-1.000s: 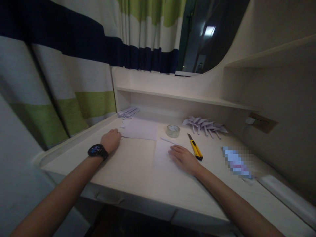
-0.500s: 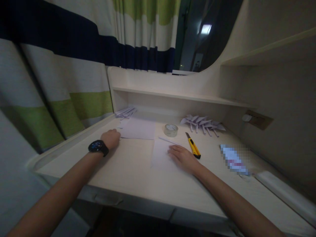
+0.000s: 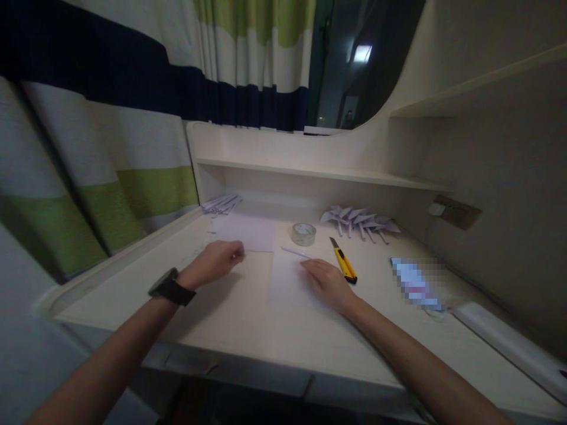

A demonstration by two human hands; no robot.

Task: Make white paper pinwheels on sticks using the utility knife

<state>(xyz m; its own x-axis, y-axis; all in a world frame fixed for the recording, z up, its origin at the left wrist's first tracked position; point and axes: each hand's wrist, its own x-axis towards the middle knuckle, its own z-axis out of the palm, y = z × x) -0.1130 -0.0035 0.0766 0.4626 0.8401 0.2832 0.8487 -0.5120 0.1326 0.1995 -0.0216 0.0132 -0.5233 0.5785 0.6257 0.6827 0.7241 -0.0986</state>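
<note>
Head view: the left hand point(image 3: 217, 261) has moved inward from the near-left corner of a smooth white paper sheet point(image 3: 256, 233), its fingers now curled; I cannot tell whether they grip anything. The right hand point(image 3: 328, 284) stays palm down, loosely bent, over a second flat sheet point(image 3: 284, 280) beside a slender tube point(image 3: 293, 252). Pointed paper pinwheels point(image 3: 359, 219) lie near the desk's point(image 3: 221, 324) back-right corner.
</note>
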